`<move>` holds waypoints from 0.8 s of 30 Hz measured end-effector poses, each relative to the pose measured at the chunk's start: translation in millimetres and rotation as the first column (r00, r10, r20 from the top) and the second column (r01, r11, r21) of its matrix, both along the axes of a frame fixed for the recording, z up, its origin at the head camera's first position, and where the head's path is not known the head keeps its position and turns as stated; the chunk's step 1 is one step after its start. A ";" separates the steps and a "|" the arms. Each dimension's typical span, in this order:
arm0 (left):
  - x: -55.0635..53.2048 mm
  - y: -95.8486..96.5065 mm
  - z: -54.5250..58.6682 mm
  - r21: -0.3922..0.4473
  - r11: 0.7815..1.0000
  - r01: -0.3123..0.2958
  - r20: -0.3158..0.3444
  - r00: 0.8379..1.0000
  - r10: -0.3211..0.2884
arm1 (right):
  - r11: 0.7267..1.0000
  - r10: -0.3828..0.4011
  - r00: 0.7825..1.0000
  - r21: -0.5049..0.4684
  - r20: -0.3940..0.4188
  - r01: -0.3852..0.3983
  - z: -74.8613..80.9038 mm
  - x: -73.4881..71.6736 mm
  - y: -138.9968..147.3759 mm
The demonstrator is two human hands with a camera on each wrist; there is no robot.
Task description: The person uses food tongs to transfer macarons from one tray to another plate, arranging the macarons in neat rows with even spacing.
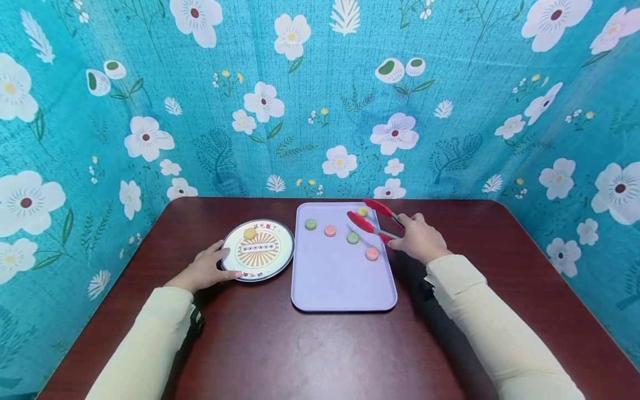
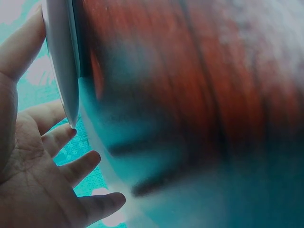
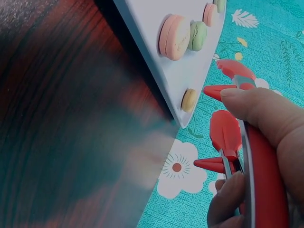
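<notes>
1. Right hand (image 1: 422, 239): your fingers and thumb are clamped on the red tongs (image 1: 361, 223), whose two arms stand apart. The grip looks firm; squeeze gently, since long arms are likely to magnify a twitch at the tips.
2. Yellow macaron (image 1: 362, 211): lies at the far right corner of the lilac tray (image 1: 340, 289), between the tong heads as the head view has it. Right wrist view suggests a gap; contact can't be told.
3. Handling, by judgement: light, brittle shell, softer middle. Too much squeeze could crack it. Take it across the round side, level, with even pressure from both heads; the smooth tray may let it skid if one head touches first.
4. Neighbours: green macaron (image 1: 353, 238) and pink macaron (image 1: 371, 254) sit nearer you on the tray. Mind the left tong arm there.
5. Left hand (image 1: 202, 270): fingers apart, thumb over the near rim of the plate (image 1: 281, 253), which lies on the surface (image 1: 320, 355) left of the tray. Probably stiff and slick; steady it at the rim, clear of the second yellow macaron (image 1: 250, 234).
</notes>
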State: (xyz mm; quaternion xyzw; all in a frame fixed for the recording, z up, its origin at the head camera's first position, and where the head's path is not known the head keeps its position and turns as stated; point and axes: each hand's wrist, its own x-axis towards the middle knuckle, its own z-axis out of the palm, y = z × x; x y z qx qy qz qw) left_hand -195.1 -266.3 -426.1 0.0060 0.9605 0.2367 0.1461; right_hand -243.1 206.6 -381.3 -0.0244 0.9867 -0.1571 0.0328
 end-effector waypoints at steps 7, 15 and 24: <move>0.6 0.9 2.8 -0.001 1.000 0.016 -0.009 1.000 -0.016 | 1.000 0.003 1.000 0.016 0.006 -0.003 3.2 -3.9 -0.2; 0.0 1.2 3.0 -0.001 1.000 0.012 -0.006 1.000 -0.012 | 1.000 0.002 1.000 0.027 0.017 -0.002 2.9 -6.9 0.4; 1.8 0.8 2.9 0.010 1.000 0.014 0.000 1.000 -0.014 | 1.000 0.000 1.000 0.031 0.017 0.000 0.5 -8.3 0.5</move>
